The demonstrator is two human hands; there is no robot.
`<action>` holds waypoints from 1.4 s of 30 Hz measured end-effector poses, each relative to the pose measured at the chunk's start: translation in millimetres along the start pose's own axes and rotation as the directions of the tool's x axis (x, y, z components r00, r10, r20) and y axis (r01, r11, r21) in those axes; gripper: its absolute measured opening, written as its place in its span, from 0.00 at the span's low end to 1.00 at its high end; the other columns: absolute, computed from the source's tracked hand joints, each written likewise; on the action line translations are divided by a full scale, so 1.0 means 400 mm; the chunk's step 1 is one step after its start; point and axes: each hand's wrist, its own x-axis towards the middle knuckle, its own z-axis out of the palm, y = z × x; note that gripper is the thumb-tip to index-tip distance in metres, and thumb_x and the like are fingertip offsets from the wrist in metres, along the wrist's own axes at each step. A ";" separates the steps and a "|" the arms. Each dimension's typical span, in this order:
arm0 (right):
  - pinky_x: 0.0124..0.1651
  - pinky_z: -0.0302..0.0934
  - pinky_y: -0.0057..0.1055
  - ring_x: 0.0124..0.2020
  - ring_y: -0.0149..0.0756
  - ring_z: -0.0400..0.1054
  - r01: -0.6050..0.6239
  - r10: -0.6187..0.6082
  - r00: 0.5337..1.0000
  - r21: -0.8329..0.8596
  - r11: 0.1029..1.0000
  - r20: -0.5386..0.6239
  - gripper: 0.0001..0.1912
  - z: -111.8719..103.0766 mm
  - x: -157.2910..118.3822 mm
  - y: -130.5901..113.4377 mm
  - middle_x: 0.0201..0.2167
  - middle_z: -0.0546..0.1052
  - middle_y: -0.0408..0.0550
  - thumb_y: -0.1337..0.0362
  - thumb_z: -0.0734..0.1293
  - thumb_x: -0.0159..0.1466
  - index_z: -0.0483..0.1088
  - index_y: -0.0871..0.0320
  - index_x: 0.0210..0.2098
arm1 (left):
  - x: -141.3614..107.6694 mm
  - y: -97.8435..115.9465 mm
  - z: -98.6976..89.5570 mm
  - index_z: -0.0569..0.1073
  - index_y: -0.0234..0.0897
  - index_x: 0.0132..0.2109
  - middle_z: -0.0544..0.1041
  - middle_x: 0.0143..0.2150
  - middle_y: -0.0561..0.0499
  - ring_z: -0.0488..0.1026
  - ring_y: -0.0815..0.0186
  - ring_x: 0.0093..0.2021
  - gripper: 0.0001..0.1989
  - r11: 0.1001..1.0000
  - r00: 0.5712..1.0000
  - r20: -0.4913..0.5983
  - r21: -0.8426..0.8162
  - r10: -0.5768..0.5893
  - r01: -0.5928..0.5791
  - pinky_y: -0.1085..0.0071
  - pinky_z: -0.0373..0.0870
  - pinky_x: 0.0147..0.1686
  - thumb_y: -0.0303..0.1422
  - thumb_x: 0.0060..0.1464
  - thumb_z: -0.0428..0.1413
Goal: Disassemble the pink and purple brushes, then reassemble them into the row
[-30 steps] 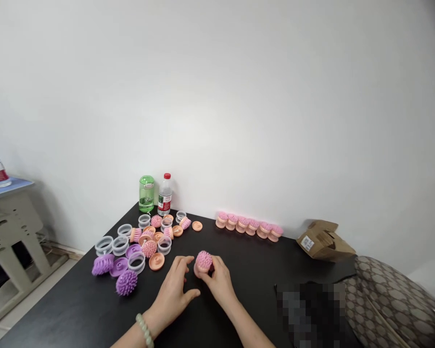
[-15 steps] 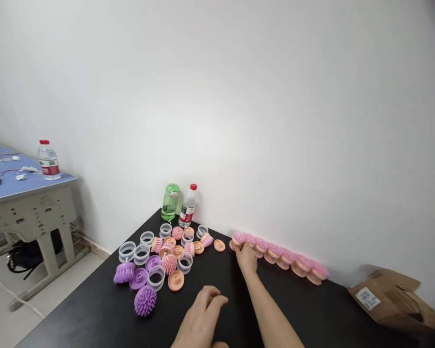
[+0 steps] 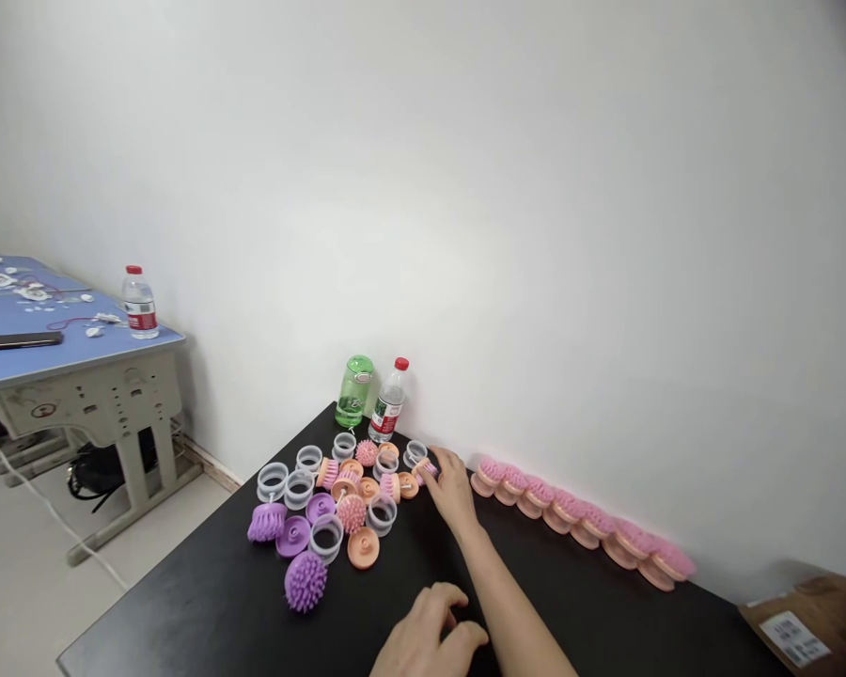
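My right hand (image 3: 452,489) reaches to the right edge of the loose parts, its fingertips at a pink bristle piece (image 3: 425,470) beside a clear ring (image 3: 415,453); whether it grips the piece is unclear. Low in the picture, my left hand (image 3: 433,632) hovers over the black table with fingers curled and apart, holding nothing. Purple bristle pieces (image 3: 305,581), purple discs (image 3: 293,536), orange discs (image 3: 363,547) and several clear rings (image 3: 325,538) lie to the left. A row of pink-topped brushes (image 3: 568,508) stands along the wall at the right.
A green bottle (image 3: 354,391) and a red-capped water bottle (image 3: 389,401) stand at the black table's (image 3: 204,602) back corner. At the right edge is a cardboard box (image 3: 818,625). A blue table (image 3: 63,324) with another bottle (image 3: 140,303) stands at the left.
My right hand has left the brush row and moved left to the loose parts. The orange disc formerly lying at their right is no longer visible. The view has turned left.
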 end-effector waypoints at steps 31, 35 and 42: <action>0.41 0.71 0.34 0.37 0.44 0.78 -0.328 0.296 0.943 0.561 0.760 0.152 0.16 -0.264 -0.470 -0.065 0.38 0.83 0.47 0.61 0.71 0.52 0.75 0.54 0.41 | 0.015 0.087 -0.106 0.73 0.36 0.50 0.74 0.40 0.50 0.71 0.62 0.41 0.25 0.740 0.988 0.128 -0.656 -0.083 0.147 0.66 0.67 0.43 0.41 0.46 0.67; 0.43 0.72 0.37 0.40 0.46 0.78 -0.200 0.218 0.976 0.466 0.862 0.015 0.16 -0.267 -0.484 -0.038 0.39 0.82 0.47 0.63 0.73 0.51 0.78 0.51 0.40 | 0.017 0.085 -0.099 0.75 0.37 0.48 0.72 0.41 0.51 0.70 0.64 0.41 0.27 0.765 0.986 0.167 -0.631 -0.028 0.128 0.67 0.65 0.43 0.35 0.39 0.72; 0.47 0.73 0.37 0.45 0.47 0.75 0.061 -0.008 0.987 0.335 0.940 -0.158 0.24 -0.262 -0.500 -0.066 0.43 0.80 0.48 0.68 0.77 0.50 0.77 0.50 0.47 | 0.009 0.081 -0.069 0.71 0.35 0.42 0.72 0.34 0.55 0.66 0.69 0.33 0.26 0.801 0.961 0.275 -0.573 -0.011 0.173 0.72 0.60 0.34 0.35 0.37 0.73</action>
